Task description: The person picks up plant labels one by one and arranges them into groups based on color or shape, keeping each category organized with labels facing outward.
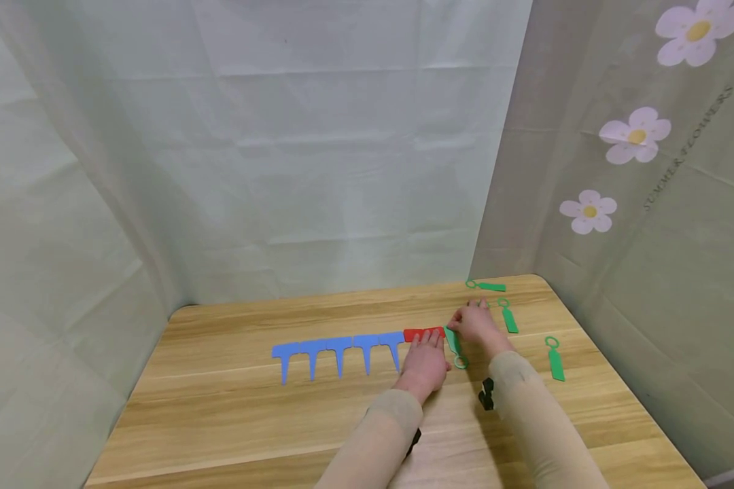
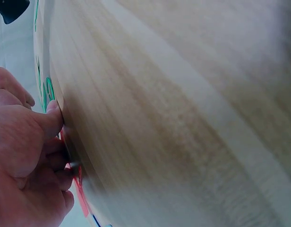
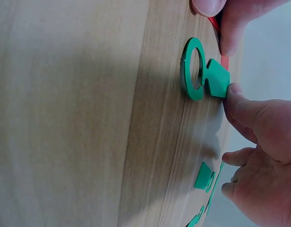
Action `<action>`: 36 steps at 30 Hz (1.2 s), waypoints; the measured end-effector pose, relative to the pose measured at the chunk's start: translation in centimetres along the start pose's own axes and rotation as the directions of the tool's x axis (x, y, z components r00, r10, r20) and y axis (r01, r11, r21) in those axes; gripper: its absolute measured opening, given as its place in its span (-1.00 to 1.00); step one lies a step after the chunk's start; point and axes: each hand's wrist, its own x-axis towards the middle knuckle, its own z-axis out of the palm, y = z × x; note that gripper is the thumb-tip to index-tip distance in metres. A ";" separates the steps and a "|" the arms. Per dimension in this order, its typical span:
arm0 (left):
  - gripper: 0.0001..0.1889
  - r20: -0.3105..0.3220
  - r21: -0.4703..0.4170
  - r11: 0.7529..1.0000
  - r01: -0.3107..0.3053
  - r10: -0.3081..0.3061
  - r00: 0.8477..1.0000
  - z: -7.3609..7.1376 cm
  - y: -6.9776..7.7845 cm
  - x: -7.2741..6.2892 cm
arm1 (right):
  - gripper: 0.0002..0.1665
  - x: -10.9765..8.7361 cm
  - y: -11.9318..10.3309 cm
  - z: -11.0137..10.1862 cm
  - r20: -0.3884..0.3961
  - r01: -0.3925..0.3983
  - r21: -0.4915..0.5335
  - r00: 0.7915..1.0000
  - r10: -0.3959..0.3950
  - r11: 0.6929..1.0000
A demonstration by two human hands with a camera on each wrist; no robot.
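Flat plastic plant labels lie on the wooden table. My left hand point(image 1: 425, 363) rests with its fingers stretched over the red labels point(image 1: 412, 335), hiding part of them. At the right end of the red ones lies a green label point(image 1: 453, 342) with a ring at its near end. The thumb and index finger of my right hand point(image 1: 477, 324) pinch its far end. In the right wrist view, the fingertips are at the edge of the green label point(image 3: 218, 79), beside a strip of red. Blue T-shaped labels point(image 1: 340, 345) continue the row leftward, stems towards me.
Loose green ring labels lie to the right: one near the back edge point(image 1: 491, 286), one beside my right hand point(image 1: 510, 319), one further forward point(image 1: 555, 365). Another is partly hidden behind my right hand. Pale curtains point(image 1: 342, 170) surround the table point(image 1: 232, 421) at back and sides.
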 end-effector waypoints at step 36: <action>-0.30 0.003 0.031 1.000 -0.006 0.006 1.000 0.0 0.0 0.0 | -0.71 0.1 0.2 0.6 0.015 -0.027 -0.015 1.000 0.027 1.000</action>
